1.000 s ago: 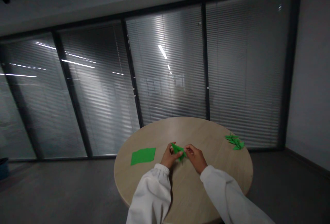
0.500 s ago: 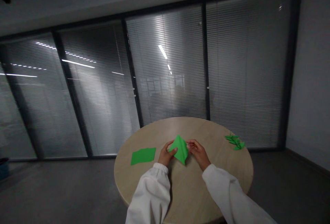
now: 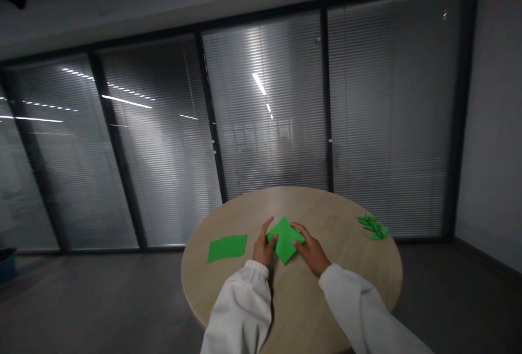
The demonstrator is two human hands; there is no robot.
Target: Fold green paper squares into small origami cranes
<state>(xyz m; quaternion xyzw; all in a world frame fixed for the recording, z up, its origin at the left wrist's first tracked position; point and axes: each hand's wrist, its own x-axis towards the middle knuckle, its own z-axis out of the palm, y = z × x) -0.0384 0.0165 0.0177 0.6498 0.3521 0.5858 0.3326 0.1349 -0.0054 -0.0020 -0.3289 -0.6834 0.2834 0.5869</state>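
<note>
A creased sheet of green paper point(image 3: 285, 241), turned corner-up like a diamond, is between my two hands above the table. My left hand point(image 3: 264, 245) has its thumb on the paper's left corner, with the index finger raised away from it. On the other side, my right hand point(image 3: 312, 249) pinches the right corner between thumb and fingers. Flat on the table to the left lies a stack of green paper point(image 3: 227, 248). At the far right sits a small pile of folded green paper pieces point(image 3: 373, 227).
The round wooden table point(image 3: 293, 310) stands in front of a glass partition point(image 3: 265, 98) with blinds and dark frames. A blue bin point(image 3: 7, 267) is on the floor at the far left. A plain wall point(image 3: 495, 125) rises on the right.
The paper has opened out from a narrower, ridged shape into a flatter, wider diamond. My right fingers have moved onto its right corner, and my left index finger has lifted.
</note>
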